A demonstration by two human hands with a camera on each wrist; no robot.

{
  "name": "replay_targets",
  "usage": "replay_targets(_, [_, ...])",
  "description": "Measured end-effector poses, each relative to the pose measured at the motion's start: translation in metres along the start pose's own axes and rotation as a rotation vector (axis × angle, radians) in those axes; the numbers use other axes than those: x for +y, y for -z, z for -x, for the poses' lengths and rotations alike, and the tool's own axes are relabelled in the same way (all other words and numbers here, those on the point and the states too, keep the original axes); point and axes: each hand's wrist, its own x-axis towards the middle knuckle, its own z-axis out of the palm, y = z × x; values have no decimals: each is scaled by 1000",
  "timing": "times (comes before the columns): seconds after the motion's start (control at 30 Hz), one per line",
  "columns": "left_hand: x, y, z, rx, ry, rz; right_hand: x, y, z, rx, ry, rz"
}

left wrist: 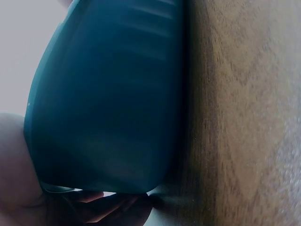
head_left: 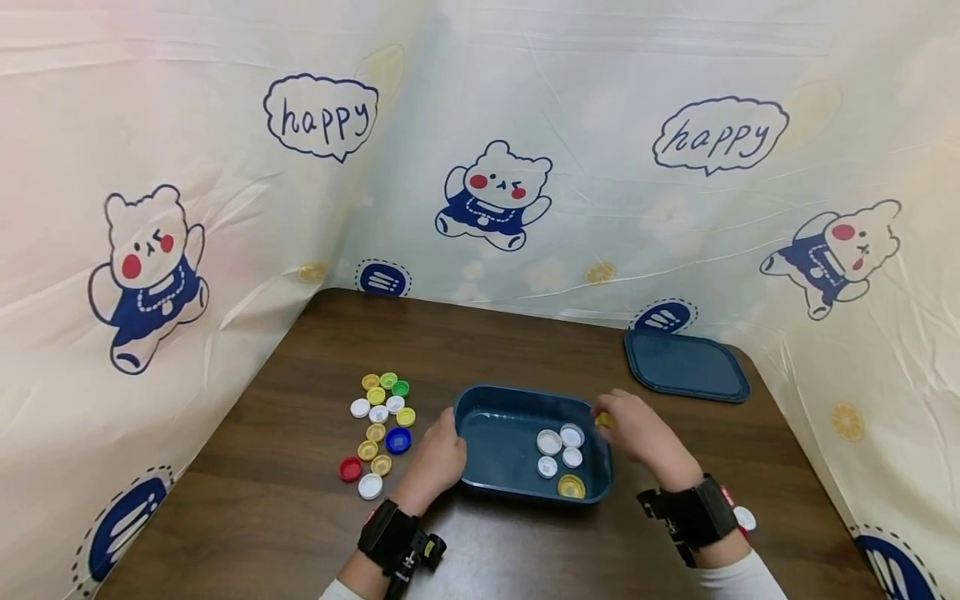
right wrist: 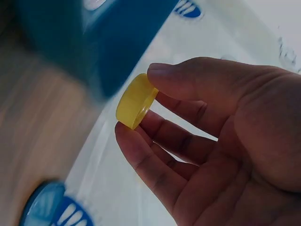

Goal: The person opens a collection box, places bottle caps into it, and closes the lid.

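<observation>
A dark blue plastic box point(head_left: 495, 446) stands on the table in the head view. Inside, toward its right end, lie several white bottle caps point(head_left: 549, 442) and one yellow cap point(head_left: 571, 487). My left hand point(head_left: 437, 457) grips the box at its left end, thumb by the rim; in the left wrist view the box wall point(left wrist: 103, 103) hides part of the fingers. At the right rim, my right hand point(head_left: 639, 429) pinches another yellow bottle cap point(right wrist: 134, 101) between thumb and fingertips, just beside the box's outer corner in the right wrist view.
Left of the box lies a loose group of bottle caps, among them a blue cap point(head_left: 398, 440), a red cap point(head_left: 350, 469) and several white, yellow and green ones. A dark blue lid point(head_left: 686, 365) lies at the back right. A white cap point(head_left: 744, 518) shows beside the right wrist.
</observation>
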Motion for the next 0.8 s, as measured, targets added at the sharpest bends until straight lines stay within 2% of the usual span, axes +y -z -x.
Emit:
replay_targets(0.23, [-1, -2, -1, 1, 2, -4, -42, -12, -18, -77, 82, 17])
replay_targets(0.43, [0, -2, -1, 14, -4, -7, -70, -24, -27, -200, 141, 19])
replay_targets(0.57, [-1, -2, -1, 9, 1, -3, -79, -32, -30, -246, 178, 45])
replay_targets(0.8, [0, -2, -1, 6, 16, 7, -84, -41, -31, -244, 220, 77])
